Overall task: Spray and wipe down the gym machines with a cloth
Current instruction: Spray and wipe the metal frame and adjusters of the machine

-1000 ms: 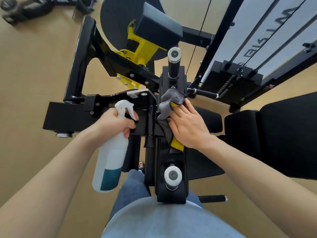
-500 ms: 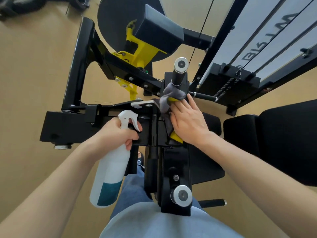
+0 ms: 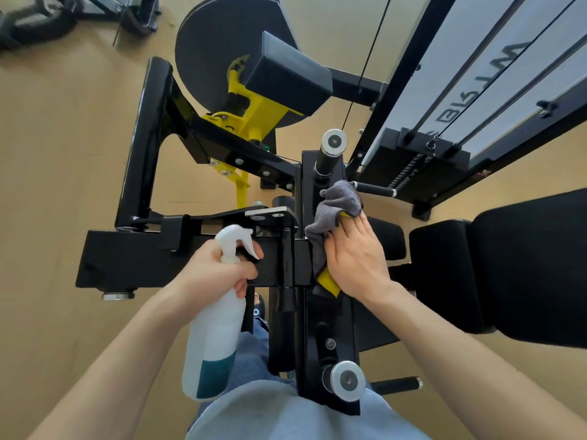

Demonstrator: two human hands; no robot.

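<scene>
A black gym machine frame (image 3: 133,258) with yellow parts (image 3: 251,119) stands below me. My left hand (image 3: 219,271) grips the neck of a white spray bottle (image 3: 212,347) holding a little teal liquid, nozzle aimed right at the frame. My right hand (image 3: 355,258) lies flat with straight fingers on a grey and yellow cloth (image 3: 336,204), pressing it against the black upright bar (image 3: 320,312) at the centre. The cloth bunches up beyond my fingertips, just under a black handle with a silver end cap (image 3: 332,144).
A black padded seat (image 3: 514,268) sits to the right. The weight stack with guide rods (image 3: 422,160) rises at the upper right. A second silver-capped handle (image 3: 346,379) is near my lap. Tan floor lies to the left, with other equipment (image 3: 38,23) at the top left.
My right hand and the cloth have slid a little farther up the upright bar towards the top handle. The left hand keeps the bottle in the same place.
</scene>
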